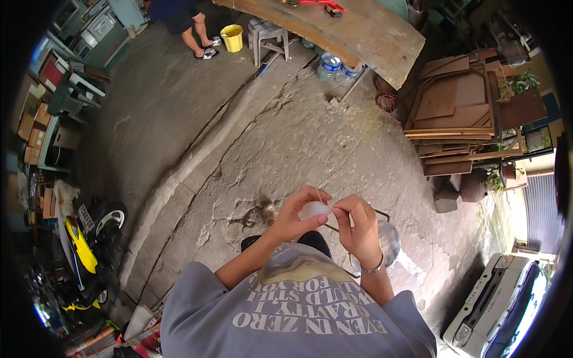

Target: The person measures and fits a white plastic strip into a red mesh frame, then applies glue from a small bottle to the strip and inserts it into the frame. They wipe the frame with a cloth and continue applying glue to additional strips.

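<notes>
My left hand (295,213) and my right hand (360,228) meet in front of my chest over a cracked concrete floor. Together they hold a small white rounded object (316,209): the left cups it from below and the right pinches its side. A thin pale strand (320,194) rises from it between my fingertips. A clear plastic container (389,241) sits just below and to the right of my right hand, partly hidden by it. A thin metal wire frame (382,212) runs past the container.
Another person's legs (197,36) stand at the top near a yellow bucket (232,37) and a plastic stool (268,36). A long wooden plank (358,30), water bottles (335,65), stacked wooden boards (459,107), a yellow motorcycle (83,250) and a white vehicle (501,304) ring the floor.
</notes>
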### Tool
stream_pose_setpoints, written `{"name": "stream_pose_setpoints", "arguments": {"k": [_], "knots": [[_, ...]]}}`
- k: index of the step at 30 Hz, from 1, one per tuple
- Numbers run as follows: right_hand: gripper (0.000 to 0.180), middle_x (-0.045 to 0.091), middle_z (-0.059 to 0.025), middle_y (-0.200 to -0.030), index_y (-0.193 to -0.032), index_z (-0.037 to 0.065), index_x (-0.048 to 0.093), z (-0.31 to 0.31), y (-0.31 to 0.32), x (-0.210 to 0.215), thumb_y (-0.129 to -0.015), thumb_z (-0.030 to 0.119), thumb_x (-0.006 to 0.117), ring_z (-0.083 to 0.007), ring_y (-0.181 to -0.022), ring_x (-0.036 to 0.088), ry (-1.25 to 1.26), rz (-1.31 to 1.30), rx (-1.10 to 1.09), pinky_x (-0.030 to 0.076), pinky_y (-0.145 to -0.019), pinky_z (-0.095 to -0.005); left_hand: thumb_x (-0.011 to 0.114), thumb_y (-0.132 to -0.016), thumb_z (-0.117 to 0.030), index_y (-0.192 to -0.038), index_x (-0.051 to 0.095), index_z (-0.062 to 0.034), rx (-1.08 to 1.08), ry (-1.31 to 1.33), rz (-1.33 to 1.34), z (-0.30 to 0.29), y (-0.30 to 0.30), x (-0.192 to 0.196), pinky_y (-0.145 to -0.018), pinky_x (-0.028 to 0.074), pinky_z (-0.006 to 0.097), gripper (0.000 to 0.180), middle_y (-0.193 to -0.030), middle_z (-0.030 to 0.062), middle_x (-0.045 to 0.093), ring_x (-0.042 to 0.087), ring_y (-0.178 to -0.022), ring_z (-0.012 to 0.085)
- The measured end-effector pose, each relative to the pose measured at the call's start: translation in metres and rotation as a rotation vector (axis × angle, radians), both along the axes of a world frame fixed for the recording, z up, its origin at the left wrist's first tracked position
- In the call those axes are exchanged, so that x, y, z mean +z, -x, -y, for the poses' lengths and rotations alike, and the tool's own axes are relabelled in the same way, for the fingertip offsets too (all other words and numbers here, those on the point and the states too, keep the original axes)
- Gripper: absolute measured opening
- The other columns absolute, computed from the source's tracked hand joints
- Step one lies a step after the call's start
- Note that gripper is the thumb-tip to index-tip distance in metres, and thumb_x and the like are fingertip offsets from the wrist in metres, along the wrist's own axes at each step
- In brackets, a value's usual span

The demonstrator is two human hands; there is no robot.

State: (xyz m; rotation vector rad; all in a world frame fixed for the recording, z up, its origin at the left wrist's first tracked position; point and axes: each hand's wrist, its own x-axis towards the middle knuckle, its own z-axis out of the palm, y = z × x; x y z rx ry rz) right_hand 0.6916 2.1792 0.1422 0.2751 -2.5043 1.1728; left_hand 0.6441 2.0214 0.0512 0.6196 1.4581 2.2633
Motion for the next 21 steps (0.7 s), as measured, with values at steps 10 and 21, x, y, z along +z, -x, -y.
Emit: {"name": "stream_pose_setpoints", "arguments": {"k": [10,21], "knots": [[0.008,0.061,-0.006,-0.078,-0.1,0.003,0.061,-0.084,0.149,-0.026,-0.1,0.005,0.053,-0.0129,-0.064,0.056,0.462,0.201,0.105,0.047,-0.06,-0.0265,0.071,-0.09,-0.012,-0.105,0.065,-0.0016,-0.012,-0.209,0.38,-0.084,0.128,0.007,-0.06,0.054,0.027,0.019,-0.098,0.0046,0.066,0.062,-0.077,0.0114],[0.008,0.057,-0.0054,-0.085,-0.105,0.0,0.059,-0.105,0.271,-0.024,-0.098,0.003,0.058,-0.0148,-0.075,0.055,0.314,0.281,0.762,0.047,-0.068,-0.0261,0.074,-0.088,-0.015,-0.102,0.067,-0.0016,0.609,-0.052,0.153,-0.095,0.154,0.024,-0.077,0.053,0.027,0.02,-0.095,0.0051,0.069,0.065,-0.087,0.0116]]}}
